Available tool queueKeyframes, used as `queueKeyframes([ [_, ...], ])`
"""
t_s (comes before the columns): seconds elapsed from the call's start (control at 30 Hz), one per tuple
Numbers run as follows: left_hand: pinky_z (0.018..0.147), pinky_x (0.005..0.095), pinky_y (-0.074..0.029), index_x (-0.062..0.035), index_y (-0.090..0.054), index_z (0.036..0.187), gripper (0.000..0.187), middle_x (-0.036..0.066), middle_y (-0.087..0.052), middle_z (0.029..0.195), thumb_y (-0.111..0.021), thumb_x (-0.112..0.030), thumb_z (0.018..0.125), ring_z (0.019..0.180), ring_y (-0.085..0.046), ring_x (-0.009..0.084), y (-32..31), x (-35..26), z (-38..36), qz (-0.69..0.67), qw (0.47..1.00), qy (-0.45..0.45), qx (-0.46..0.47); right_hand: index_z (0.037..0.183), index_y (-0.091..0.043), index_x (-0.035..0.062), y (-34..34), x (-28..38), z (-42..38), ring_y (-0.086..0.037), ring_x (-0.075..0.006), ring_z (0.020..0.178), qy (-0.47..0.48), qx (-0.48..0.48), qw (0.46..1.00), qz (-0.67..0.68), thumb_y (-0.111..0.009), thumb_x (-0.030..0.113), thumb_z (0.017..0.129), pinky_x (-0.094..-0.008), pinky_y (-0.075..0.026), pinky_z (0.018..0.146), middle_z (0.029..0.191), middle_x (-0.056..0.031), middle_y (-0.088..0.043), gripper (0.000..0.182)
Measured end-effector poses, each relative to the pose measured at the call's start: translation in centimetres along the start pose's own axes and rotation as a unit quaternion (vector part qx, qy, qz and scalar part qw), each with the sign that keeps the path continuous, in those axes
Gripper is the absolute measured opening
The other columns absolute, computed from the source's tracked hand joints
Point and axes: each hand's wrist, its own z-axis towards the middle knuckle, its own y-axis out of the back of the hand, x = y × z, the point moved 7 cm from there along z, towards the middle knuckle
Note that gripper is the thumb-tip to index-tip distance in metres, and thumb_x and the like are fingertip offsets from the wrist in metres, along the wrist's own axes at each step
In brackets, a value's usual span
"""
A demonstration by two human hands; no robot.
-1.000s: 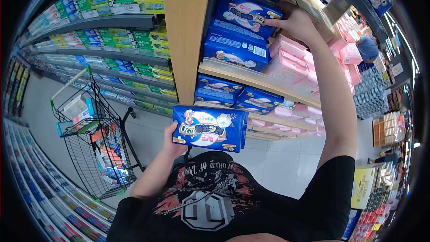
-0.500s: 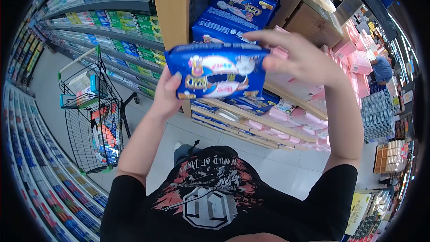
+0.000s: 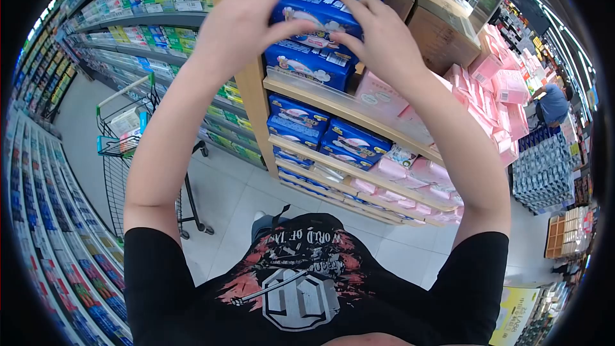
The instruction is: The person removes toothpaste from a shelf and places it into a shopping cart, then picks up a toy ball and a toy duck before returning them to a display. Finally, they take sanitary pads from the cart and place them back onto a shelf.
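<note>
Both hands are up at the top shelf, around a blue package [image 3: 320, 14] that lies on other blue packages [image 3: 307, 64]. My left hand [image 3: 246, 19] grips its left side, thumb across the front and fingers over the top. On the right side, my right hand [image 3: 384, 38] has its thumb on the front and its fingers at the upper edge. The shelf's wooden edge [image 3: 359, 110] runs just below the stack. Pink packages [image 3: 381, 93] sit to the right of it.
A black wire shopping cart [image 3: 115, 179] stands at the left. Cardboard boxes [image 3: 442, 38] and a pile of pink packages [image 3: 493, 102] are at the right. Farther off, a person in a blue top [image 3: 552, 104] bends down. Toothpaste shelves [image 3: 154, 19] rise at the upper left.
The blue package has moved up and away from my body, onto the stack on the shelf. Both hands moved with it, and the right hand came round to its right side.
</note>
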Motion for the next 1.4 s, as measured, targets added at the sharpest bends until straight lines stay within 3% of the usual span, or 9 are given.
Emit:
queueKeyframes([
  [0.3,0.118,0.0414,-0.035,-0.0065,-0.04,0.151,0.098,0.02,-0.04,0.155,-0.08,-0.054,0.075,0.144,-0.038,0.0355,-12.1,3.1,3.0,0.102,0.978,-0.09,0.156,0.13,-0.055,-0.0067,-2.0,0.4,-0.2,-0.057,-0.0347,0.121,0.044,-0.032,0.993,-0.102,-0.077,0.031,0.083,-0.0409,-0.047,0.102,0.129,-0.0221,-0.06,0.064],
  [0.5,0.12,0.0422,-0.031,-0.0038,-0.038,0.152,0.106,0.023,-0.04,0.155,-0.084,-0.054,0.071,0.145,-0.037,0.0361,-13.6,4.7,3.7,-0.02,0.962,-0.008,0.273,0.125,-0.055,-0.0122,-2.5,-0.7,0.6,-0.061,-0.0359,0.119,0.01,0.047,0.997,-0.056,-0.076,0.025,0.082,-0.0416,-0.049,0.102,0.128,-0.0275,-0.061,0.061],
  [0.8,0.113,0.0458,-0.039,-0.006,-0.046,0.145,0.097,0.019,-0.054,0.143,-0.084,-0.049,0.068,0.134,-0.049,0.0362,-13.2,4.0,3.2,0.018,0.987,-0.054,0.148,0.132,-0.053,-0.0082,-3.1,-1.5,0.6,-0.058,-0.0364,0.126,0.011,0.054,0.995,-0.083,-0.079,0.026,0.08,-0.0408,-0.047,0.107,0.132,-0.0257,-0.061,0.068],
  [1.0,0.108,0.0476,-0.042,-0.0059,-0.05,0.142,0.083,0.018,-0.056,0.14,-0.084,-0.04,0.074,0.126,-0.055,0.0364,-8.0,0.9,0.3,-0.02,0.997,-0.057,-0.052,0.114,-0.066,-0.0013,3.2,3.6,-0.3,-0.065,-0.0323,0.112,0.095,-0.152,0.983,-0.034,-0.08,0.02,0.079,-0.042,-0.048,0.1,0.114,-0.0158,-0.07,0.044],
  [1.03,0.106,0.0479,-0.043,-0.0058,-0.052,0.14,0.08,0.017,-0.057,0.139,-0.084,-0.038,0.075,0.124,-0.057,0.0363,-6.6,0.8,-1.5,-0.046,0.994,-0.037,-0.09,0.095,-0.067,0.0036,4.9,5.2,-1.3,-0.065,-0.0289,0.104,0.127,-0.203,0.971,0.009,-0.077,0.015,0.075,-0.0427,-0.048,0.095,0.103,-0.0129,-0.07,0.026],
  [1.1,0.095,0.0441,-0.047,-0.0068,-0.062,0.122,0.048,0.013,-0.066,0.117,-0.08,-0.025,0.082,0.108,-0.062,0.034,-5.0,0.3,-8.0,-0.046,0.981,0.008,-0.186,0.087,-0.066,0.0049,6.1,7.9,-4.2,-0.065,-0.0291,0.094,0.184,-0.2,0.961,0.056,-0.076,0.009,0.073,-0.0444,-0.049,0.09,0.094,-0.0093,-0.069,0.018],
  [1.17,0.091,0.0432,-0.048,-0.0069,-0.063,0.111,0.032,0.013,-0.066,0.106,-0.075,-0.018,0.084,0.101,-0.062,0.0333,-5.1,0.5,-16.4,-0.081,0.983,0.074,-0.148,0.082,-0.069,0.004,5.7,10.5,-8.6,-0.068,-0.0288,0.085,0.182,-0.158,0.966,0.091,-0.076,0.005,0.067,-0.045,-0.051,0.088,0.085,-0.0111,-0.07,0.017],
  [1.3,0.08,0.0451,-0.05,-0.006,-0.062,0.106,0.021,0.015,-0.064,0.096,-0.067,-0.015,0.087,0.09,-0.062,0.0362,-9.4,0.7,-39.6,-0.087,0.941,0.296,0.138,0.07,-0.061,0.0031,-2.2,12.7,-18.7,-0.067,-0.0309,0.079,0.221,0.033,0.931,0.288,-0.073,0.002,0.068,-0.046,-0.056,0.075,0.082,-0.0139,-0.068,0.013],
  [1.4,0.089,0.0486,-0.052,-0.0051,-0.058,0.124,0.036,0.02,-0.066,0.114,-0.061,-0.018,0.091,0.106,-0.064,0.0384,-8.2,-3.3,-65.7,-0.091,0.741,0.528,0.405,0.065,-0.055,0.0038,-10.0,14.2,-27.7,-0.064,-0.0359,0.073,0.101,0.177,0.933,0.298,-0.075,0.006,0.077,-0.0437,-0.052,0.068,0.077,-0.0168,-0.065,0.023],
])
